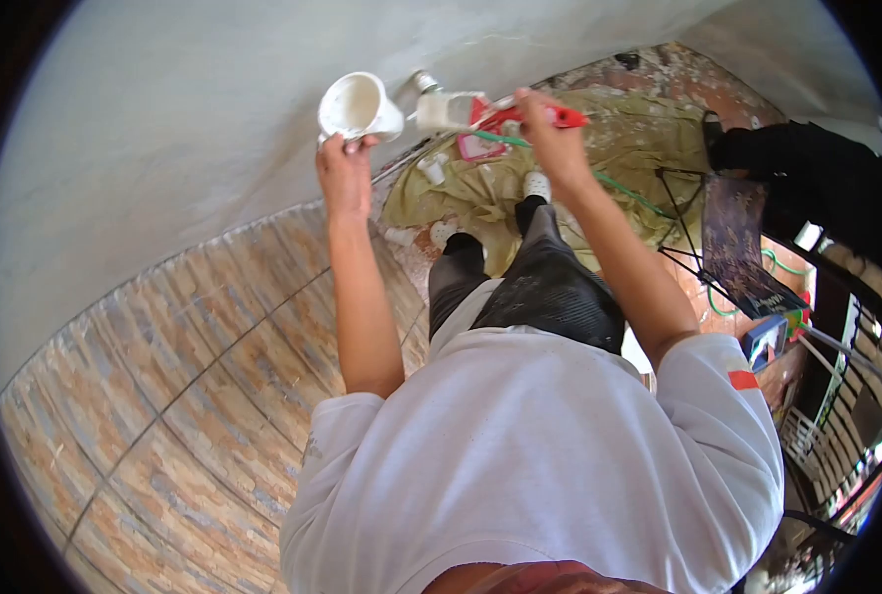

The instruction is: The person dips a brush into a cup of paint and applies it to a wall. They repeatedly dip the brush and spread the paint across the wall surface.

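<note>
A grey plastered wall (213, 119) rises beyond the fingertips, meeting patterned floor tiles (193, 396) below the left fingers and a crumpled olive drop cloth (619, 148) below the right ones. The left hand (345, 178) has its fingers closed around the lower side of a white mug (354, 105), its mouth facing the viewer and its inside coated white. The right hand (552, 134) grips a red-handled paintbrush (480, 110), whose pale bristles point leftward from those fingers, near the mug. A pipe fitting (424, 82) sits just beyond the bristles.

If the left grip slackens, the mug could tip and spill onto bare tile; overloaded bristles could drip onto the shoes. The green hose (634, 196) and cloth folds beneath the right hand could snag a foot.

Right of both hands, the folding chair (733, 223) bears small lettering, too blurred to read; no brand is legible on mug or brush.
</note>
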`<state>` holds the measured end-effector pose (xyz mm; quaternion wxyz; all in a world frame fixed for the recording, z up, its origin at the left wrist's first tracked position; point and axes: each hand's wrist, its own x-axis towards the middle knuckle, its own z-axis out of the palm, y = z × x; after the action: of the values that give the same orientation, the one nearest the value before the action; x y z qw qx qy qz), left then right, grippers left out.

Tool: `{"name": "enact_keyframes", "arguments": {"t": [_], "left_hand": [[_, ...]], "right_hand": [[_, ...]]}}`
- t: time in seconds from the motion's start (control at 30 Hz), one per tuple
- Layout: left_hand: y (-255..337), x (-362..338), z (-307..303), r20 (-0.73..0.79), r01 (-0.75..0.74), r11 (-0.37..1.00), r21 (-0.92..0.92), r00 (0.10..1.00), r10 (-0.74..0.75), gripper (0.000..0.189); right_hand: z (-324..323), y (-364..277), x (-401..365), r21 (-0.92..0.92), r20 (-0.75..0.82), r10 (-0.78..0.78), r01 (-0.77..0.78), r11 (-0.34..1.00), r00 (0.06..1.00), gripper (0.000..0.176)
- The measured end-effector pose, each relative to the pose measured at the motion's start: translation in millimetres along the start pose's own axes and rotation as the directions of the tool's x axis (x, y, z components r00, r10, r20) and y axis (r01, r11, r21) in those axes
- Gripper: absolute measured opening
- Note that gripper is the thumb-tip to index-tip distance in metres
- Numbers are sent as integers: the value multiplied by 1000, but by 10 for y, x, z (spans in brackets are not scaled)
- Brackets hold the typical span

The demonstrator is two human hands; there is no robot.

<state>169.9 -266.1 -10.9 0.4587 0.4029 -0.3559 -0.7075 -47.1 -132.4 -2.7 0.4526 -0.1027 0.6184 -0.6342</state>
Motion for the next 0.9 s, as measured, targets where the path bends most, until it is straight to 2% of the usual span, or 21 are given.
{"name": "enact_keyframes", "arguments": {"t": [0.03, 0.07, 0.1, 0.13, 0.23, 0.3, 0.37, 0.43, 0.47, 0.5, 0.57, 0.6, 0.67, 0.7, 0.77, 0.9], "left_hand": [[-51, 21, 13, -12, 11, 1000, -20, 1000, -12, 14], [-78, 19, 28, -24, -3, 1000, 3, 1000, 3, 14], [-94, 13, 23, -37, -15, 1000, 25, 999, 16, 14], [-114, 16, 18, -14, -28, 999, 26, 999, 29, 14], [-102, -44, 89, -1, -32, 999, 39, 999, 32, 14], [-73, -56, 144, -22, -38, 997, 65, 999, 40, 14], [-23, -74, 150, 8, -20, 1000, 14, 1000, 20, 15], [11, -87, 149, 8, -20, 1000, 2, 1000, 20, 15], [3, -89, 154, 16, -5, 1000, -17, 1000, 6, 15], [-8, -84, 152, 19, -5, 1000, -22, 1000, 6, 15], [-5, -81, 128, 30, -5, 1000, -18, 1000, 5, 15], [2, -86, 129, 29, -8, 1000, -17, 1000, 9, 15], [10, -85, 139, 37, -5, 1000, 12, 999, 4, 15], [5, -80, 126, 36, -4, 1000, 13, 999, 4, 15], [-11, -71, 93, 63, 17, 1000, -8, 998, -16, 15], [-2, -104, 94, 69, 31, 999, 42, 997, -34, 14]], "right_hand": [[-6, 121, 12, -37, 23, 0, 1, 999, 1000, 30], [21, 220, 5, -4, 28, -84, 84, 996, 996, 28], [46, 289, 20, 67, 62, 10, -14, 998, 998, 25], [92, 304, 20, 49, 50, -28, 26, 998, 998, 24], [162, 37, -24, 58, 21, 16, -17, 998, 1000, 22], [181, -81, -5, 242, 19, 100, -102, 965, 995, 24], [152, -233, 0, 243, 21, 98, -100, 965, 995, 26], [93, -335, 55, 398, 35, 83, -90, 913, 996, 26], [73, -362, 92, 406, -19, 53, -41, 913, 998, 25], [36, -347, 152, 403, -21, 49, -37, 914, 999, 25], [-25, -250, 248, 279, -51, -100, 111, 954, 994, 29], [-34, -220, 243, 280, -48, -101, 111, 954, 994, 29], [-42, -150, 229, -68, -10, -102, 101, 993, 995, 31], [-34, -116, 221, -67, -9, -101, 100, 993, 995, 31], [6, -37, 210, -69, 95, -37, 43, 997, 995, 31], [34, -198, 178, 188, 136, 54, -79, 979, 989, 29]]}}
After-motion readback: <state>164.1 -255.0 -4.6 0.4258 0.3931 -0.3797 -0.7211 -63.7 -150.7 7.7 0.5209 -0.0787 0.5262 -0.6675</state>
